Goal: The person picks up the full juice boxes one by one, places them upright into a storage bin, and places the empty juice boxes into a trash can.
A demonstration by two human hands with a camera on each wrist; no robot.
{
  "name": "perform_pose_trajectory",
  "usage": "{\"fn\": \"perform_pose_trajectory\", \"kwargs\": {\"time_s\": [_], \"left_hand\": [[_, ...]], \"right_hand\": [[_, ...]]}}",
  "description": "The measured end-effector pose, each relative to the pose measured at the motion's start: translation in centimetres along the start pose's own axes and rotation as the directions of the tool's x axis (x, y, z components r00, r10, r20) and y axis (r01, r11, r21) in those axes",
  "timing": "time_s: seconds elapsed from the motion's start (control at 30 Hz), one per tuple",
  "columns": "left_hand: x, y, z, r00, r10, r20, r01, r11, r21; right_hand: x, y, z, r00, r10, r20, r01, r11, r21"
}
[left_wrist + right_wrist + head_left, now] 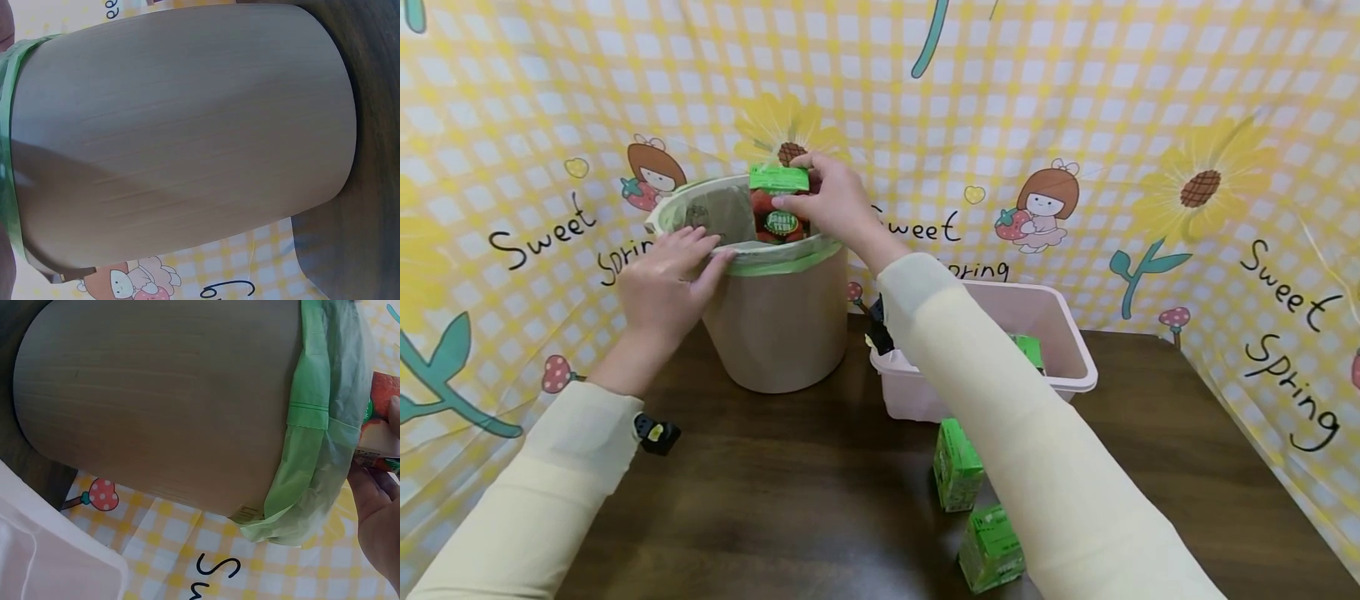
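A beige trash bin [778, 325] with a pale green liner [775, 265] folded over its rim stands at the back left. My right hand [838, 200] holds a red juice box [780, 221] with a green top upright, partly inside the bin's mouth. In the right wrist view the juice box [381, 400] shows at the edge, between the fingers and thumb. On the near left rim, my left hand [666, 279] grips the bin's edge, fingers over the lined lip. The left wrist view mostly shows the bin's side [187, 137]; its hand is largely cut off.
A pink plastic basket [1078, 379] stands right of the bin, with a green-topped box [1028, 350] inside, partly hidden by my right sleeve. Two green boxes [958, 467] [991, 550] stand on the dark wooden table [760, 500]. A yellow checked cloth [925, 108] lines the walls.
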State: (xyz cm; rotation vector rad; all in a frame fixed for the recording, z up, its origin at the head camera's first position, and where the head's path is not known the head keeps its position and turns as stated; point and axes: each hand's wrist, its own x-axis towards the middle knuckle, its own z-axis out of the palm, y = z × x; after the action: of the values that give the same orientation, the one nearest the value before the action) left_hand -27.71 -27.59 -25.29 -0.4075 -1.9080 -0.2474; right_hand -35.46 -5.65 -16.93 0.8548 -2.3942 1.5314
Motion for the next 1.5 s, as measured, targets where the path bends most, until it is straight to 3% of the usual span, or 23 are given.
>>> {"fn": "perform_pose_trajectory", "kwargs": {"time_s": [0.27,0.53,1.1,1.5], "left_hand": [[0.3,0.3,0.1,1.0,-0.023,-0.003,0.023,0.999,-0.026],[0.4,0.4,0.1,1.0,-0.023,0.01,0.023,1.0,-0.02],[0.6,0.4,0.3,1.0,-0.018,0.009,0.018,1.0,-0.014],[0.6,0.4,0.2,1.0,-0.027,-0.006,0.027,0.999,-0.031]], "right_hand": [[0.1,-0.3,0.0,0.998,0.043,0.045,-0.035,0.983,-0.178],[0.2,-0.4,0.0,0.995,0.079,0.064,-0.062,0.971,-0.229],[-0.1,-0.2,-0.4,0.994,0.096,0.053,-0.09,0.989,-0.119],[-1.1,0.0,-2.2,0.999,0.031,0.022,-0.03,0.999,-0.035]]}}
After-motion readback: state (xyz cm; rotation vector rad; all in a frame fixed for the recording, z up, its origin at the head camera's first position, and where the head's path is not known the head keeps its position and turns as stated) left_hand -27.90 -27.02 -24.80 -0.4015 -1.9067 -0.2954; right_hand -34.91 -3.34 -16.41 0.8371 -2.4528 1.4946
